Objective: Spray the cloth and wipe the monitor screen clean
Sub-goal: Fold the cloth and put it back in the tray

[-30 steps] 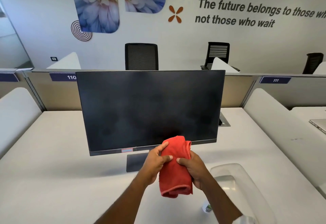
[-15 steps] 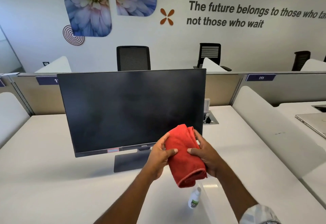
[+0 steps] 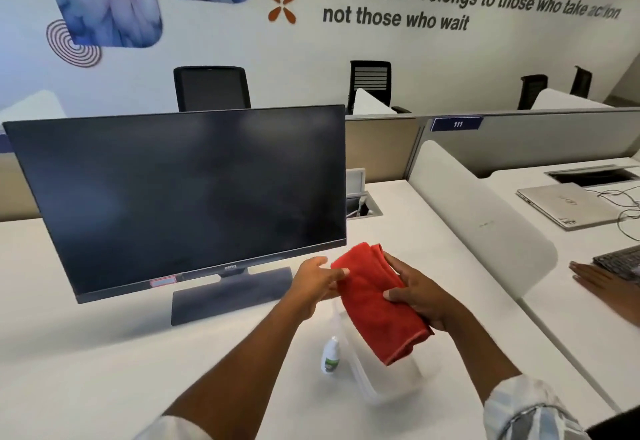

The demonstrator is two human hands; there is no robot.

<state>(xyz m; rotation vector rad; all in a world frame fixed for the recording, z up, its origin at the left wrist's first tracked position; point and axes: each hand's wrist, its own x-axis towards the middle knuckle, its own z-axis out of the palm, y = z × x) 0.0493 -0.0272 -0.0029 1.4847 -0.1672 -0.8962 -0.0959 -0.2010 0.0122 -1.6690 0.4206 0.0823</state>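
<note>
The right hand (image 3: 419, 297) grips the folded red cloth (image 3: 375, 308) above the desk (image 3: 104, 353), by the monitor (image 3: 180, 193)'s lower right corner. The left hand (image 3: 313, 283), fingers straight, lies at the cloth's left edge. The spray bottle (image 3: 330, 356) stands upright on the near side of both hands, closest to the left one.

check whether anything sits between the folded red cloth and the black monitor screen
Nothing visible blocks it. The folded red cloth, gripped by the right hand, is just off the lower right corner of the black monitor screen; only the left hand is beside it on that side.
</note>
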